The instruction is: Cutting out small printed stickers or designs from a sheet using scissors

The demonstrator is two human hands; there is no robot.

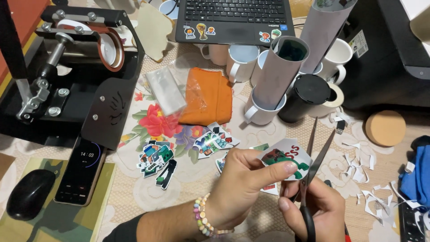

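A: Left hand [239,183], what's it on?
B: Fingers clamped on a printed sticker cutout [283,159], white-edged with a green and red figure, low centre of the frame. Thumb lies across its lower edge. Bead bracelet [202,217] on that wrist.

A: Right hand [313,208]?
B: Lower right of centre, fingers closed through the black handles of the scissors [313,157]. Blades point up and stand apart in a narrow V, just right of the cutout. Blade may be touching the paper edge; can't tell from this angle.

A: Around them?
B: Cut stickers [156,159] in a pile left of the hands on the floral tabletop [148,188], another bunch [214,141] just above the left hand. White paper scraps [363,163] scattered at right. Orange cloth [208,98] upper centre, clear plastic bag [165,89] just beside it on its left.

A: Further back?
B: White mugs [242,60] clustered under a laptop [235,18] at top, one mug holding a rolled paper tube [282,71]. Black mug [304,96] right of that. Cork disc [385,127] at right. Black mug press [67,67] upper left, phone [83,170] below it with its screen lit, black mouse [29,192] lower left.
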